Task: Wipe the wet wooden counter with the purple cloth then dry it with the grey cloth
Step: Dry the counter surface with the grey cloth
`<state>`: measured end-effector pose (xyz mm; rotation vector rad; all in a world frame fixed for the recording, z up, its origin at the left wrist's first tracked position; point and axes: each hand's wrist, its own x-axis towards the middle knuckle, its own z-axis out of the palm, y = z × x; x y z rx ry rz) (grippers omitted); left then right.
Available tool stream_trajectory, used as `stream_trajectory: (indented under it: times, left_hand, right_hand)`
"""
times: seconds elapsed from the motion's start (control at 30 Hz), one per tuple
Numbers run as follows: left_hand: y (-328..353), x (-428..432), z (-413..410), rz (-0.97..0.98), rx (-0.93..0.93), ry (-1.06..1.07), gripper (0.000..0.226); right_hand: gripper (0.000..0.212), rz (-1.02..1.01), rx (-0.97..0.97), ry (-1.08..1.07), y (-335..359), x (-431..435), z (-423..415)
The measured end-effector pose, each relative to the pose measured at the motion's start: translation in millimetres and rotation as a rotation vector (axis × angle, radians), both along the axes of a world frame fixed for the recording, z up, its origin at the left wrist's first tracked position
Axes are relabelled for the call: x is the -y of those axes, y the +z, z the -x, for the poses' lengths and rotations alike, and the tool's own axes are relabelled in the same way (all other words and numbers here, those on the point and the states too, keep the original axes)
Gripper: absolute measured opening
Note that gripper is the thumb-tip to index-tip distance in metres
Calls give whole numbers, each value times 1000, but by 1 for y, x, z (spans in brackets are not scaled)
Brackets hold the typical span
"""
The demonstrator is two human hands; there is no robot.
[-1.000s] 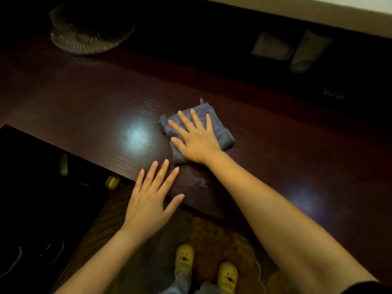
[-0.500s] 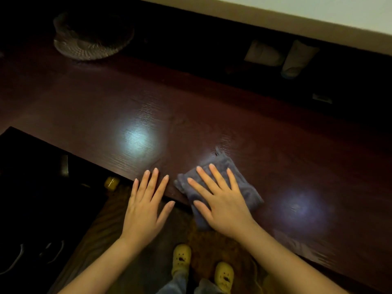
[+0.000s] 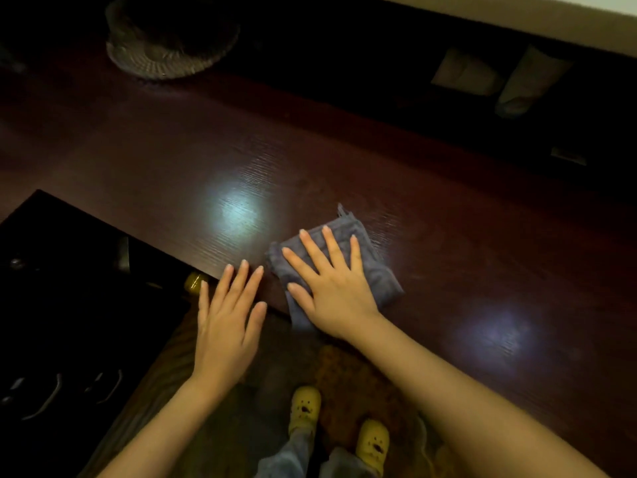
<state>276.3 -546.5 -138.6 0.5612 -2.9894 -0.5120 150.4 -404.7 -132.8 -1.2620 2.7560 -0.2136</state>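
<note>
A folded purple-grey cloth (image 3: 375,270) lies on the dark reddish wooden counter (image 3: 344,167), at its near edge, with one corner hanging over. My right hand (image 3: 331,288) lies flat on the cloth with fingers spread, pressing it down and covering most of it. Just left of it, my left hand (image 3: 227,322) is flat and empty, fingers apart, with its fingertips at the counter's front edge. Two bright light patches shine on the wood. No second cloth is in view.
A woven basket (image 3: 165,53) stands at the far left of the counter. Two pale objects (image 3: 465,74) rest in the dark strip at the back right. A black unit (image 3: 69,288) sits low on the left. My yellow shoes (image 3: 303,408) stand on a brown mat.
My right hand slid the cloth from the middle of the counter toward me to the front edge, then slightly back to the left. My left hand stayed at the edge.
</note>
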Motion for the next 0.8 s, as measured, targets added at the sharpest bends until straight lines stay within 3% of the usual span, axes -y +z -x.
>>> stream_trajectory:
  times: [0.17, 0.33, 0.6, 0.8]
  left_hand:
    - [-6, 7, 0, 63, 14, -14, 61]
    - [-5, 1, 1, 55, 4, -17, 65]
    - [3, -35, 29, 106, 56, -177, 67]
    - [5, -68, 88, 120, 49, -291, 72]
  right_hand:
    - [57, 2, 20, -7, 1, 44, 19]
    - [59, 47, 10, 15, -1, 21, 4]
    - [56, 47, -26, -241, -3, -95, -27]
    - [54, -1, -33, -514, -3, -110, 41]
